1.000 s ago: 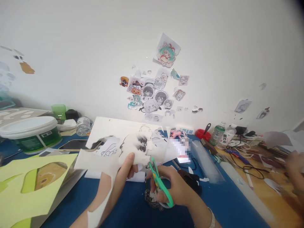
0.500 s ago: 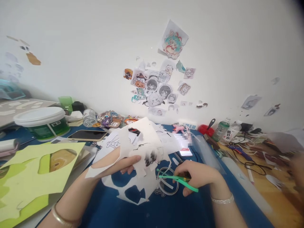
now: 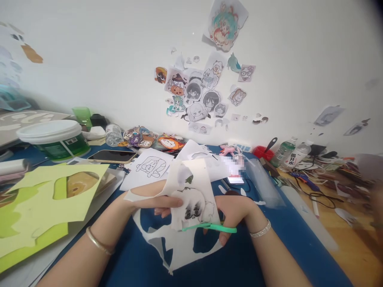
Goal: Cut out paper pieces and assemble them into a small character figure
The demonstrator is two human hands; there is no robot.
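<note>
My left hand (image 3: 163,202) pinches a white paper sheet (image 3: 206,181) with irregular cut-out holes, its thumb lying on top. A printed character with dark, smudged eyes (image 3: 193,211) shows on the sheet. The sheet's lower part hangs in strips over the blue desk mat (image 3: 149,261). In my right hand (image 3: 236,213) is a pair of green-handled scissors (image 3: 220,228), lying across the lower edge of the printed part. Some of the right fingers are hidden behind paper and scissors.
Yellow cut-out sheets (image 3: 86,207) lie at left, below a white-lidded tub (image 3: 54,137) and a dark phone (image 3: 112,156). Behind my hands are a line drawing (image 3: 146,169) and a lit phone (image 3: 235,175). Bottles (image 3: 284,151) and cluttered tools stand at right.
The scissors have moved left, from beside the paper to its printed part's lower edge. The paper has turned more upright, and the view has tilted down.
</note>
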